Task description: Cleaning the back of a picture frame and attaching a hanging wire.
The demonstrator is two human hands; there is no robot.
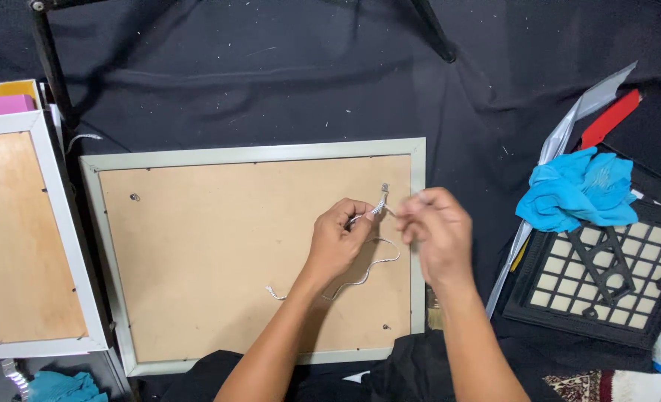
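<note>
Cord [360,277], thin, white and limp, lay on the picture frame's [256,152] backboard by its right-edge hook [385,187]. Left hand [339,238] pinched it near the hook; right hand's [436,227] fingers pinched its end. Probably light and floppy, best gripped near the hook.

We see a black cloth [271,82] bearing a grey frame [256,152] at centre, a white frame [55,223] left, a black grille [606,275] right.

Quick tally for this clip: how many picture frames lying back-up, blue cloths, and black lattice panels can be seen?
Picture frames, back-up: 2, the grey-rimmed frame under both hands and the white-rimmed frame at the left
Blue cloths: 2, a large cloth and a corner of cloth
Black lattice panels: 1
Total: 5
</note>
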